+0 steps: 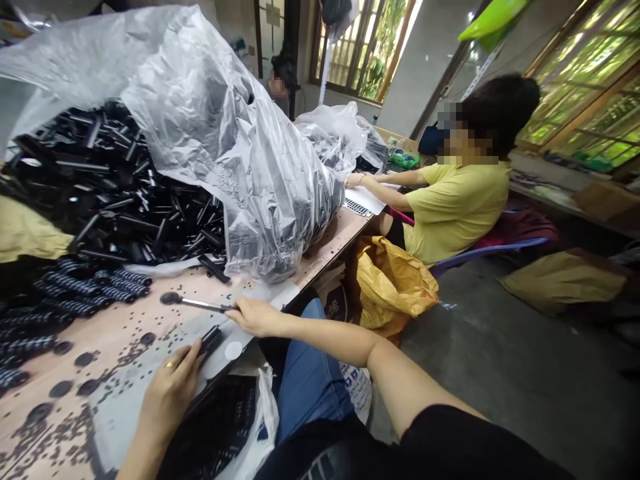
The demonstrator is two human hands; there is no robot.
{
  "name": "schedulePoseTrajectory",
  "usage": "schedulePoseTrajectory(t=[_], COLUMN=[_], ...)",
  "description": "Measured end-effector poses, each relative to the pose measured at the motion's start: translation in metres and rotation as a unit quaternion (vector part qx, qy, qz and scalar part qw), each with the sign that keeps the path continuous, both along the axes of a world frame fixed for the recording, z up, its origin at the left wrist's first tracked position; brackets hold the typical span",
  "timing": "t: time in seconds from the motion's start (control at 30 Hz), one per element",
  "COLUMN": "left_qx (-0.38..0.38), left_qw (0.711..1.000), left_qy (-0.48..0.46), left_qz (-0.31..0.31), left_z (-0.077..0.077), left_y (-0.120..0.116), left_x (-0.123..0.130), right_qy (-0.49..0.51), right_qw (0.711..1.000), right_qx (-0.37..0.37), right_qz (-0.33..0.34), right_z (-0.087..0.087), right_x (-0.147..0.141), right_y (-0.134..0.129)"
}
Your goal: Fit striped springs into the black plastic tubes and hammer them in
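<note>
My left hand (pixel 173 383), with a ring on one finger, is closed around a short black plastic piece (pixel 211 340) near the table edge. In my right hand (pixel 255 317) is the dark handle end of a slim brush-like tool (pixel 200 304). Its silver shaft points left and ends in a dark round head (pixel 171 299) over the table. A white round disc (pixel 233 351) lies on the grey sheet (pixel 117 413) between my hands. Many tiny dark bits are scattered across that sheet and the table around it.
A big clear plastic bag (pixel 270 193) spills black plastic pieces (pixel 110 180) onto the table. Stacked black parts (pixel 80 287) stand at left. Beside my leg is an open yellow sack (pixel 395 280). A co-worker in a yellow shirt (pixel 460 207) sits further along the table.
</note>
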State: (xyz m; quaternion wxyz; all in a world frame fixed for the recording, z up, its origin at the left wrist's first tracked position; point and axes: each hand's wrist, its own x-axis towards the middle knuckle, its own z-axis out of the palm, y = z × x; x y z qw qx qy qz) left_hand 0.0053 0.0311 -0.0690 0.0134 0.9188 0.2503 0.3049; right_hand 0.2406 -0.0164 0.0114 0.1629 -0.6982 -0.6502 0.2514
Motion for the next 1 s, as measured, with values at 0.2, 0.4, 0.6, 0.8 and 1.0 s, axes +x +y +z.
schedulePoseTrajectory(t=[0.2, 0.4, 0.6, 0.8, 1.0], left_qx=[-0.014, -0.024, -0.02, -0.036, -0.058], left_qw=[1.0, 0.999, 0.999, 0.999, 0.995], left_qy=[-0.01, 0.006, 0.008, 0.006, 0.053], left_qz=[-0.023, -0.027, -0.047, -0.03, 0.067], left_z=[0.003, 0.005, 0.004, 0.003, 0.015], left_y=[0.002, 0.004, 0.009, 0.009, -0.009], left_x=[-0.002, -0.006, -0.009, -0.008, 0.002], right_qy=[0.089, 0.371, 0.437, 0.328, 0.11], right_qw=[0.995, 0.886, 0.756, 0.849, 0.991], right_qx=[-0.028, 0.207, 0.344, 0.256, -0.003], right_qz=[-0.021, -0.185, -0.345, -0.327, -0.075], right_z=[0.004, 0.072, 0.106, 0.063, 0.015], right_x=[0.005, 0.062, 0.173, 0.142, 0.044], right_y=[-0.052, -0.02, 0.028, -0.013, -0.082])
